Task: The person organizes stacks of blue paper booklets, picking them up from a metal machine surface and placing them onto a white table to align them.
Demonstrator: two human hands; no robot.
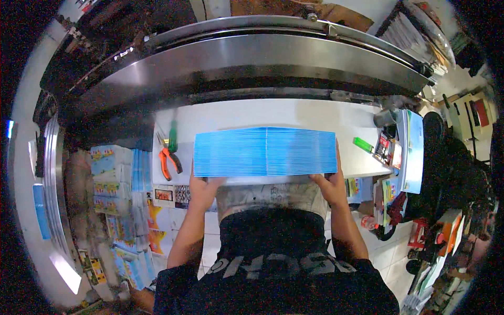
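Note:
A wide stack of light-blue booklets (231,155) is between my two hands above the white table. Their edges form many thin horizontal lines, and a crease or join runs down the middle. My left hand (203,186) grips the stack's left end, its thumb along the near edge and its fingers mostly hidden beside and under it. At the opposite end my right hand (331,185) holds it the same way. What lies beneath the booklets is hidden.
Orange-handled pliers (168,160) and a green-handled screwdriver (172,137) lie on the white table (247,111) at left. A green tool (363,144) and a grey cup (386,119) are at right. A metal machine bar (252,50) spans the back; printed stacks (111,178) stand left.

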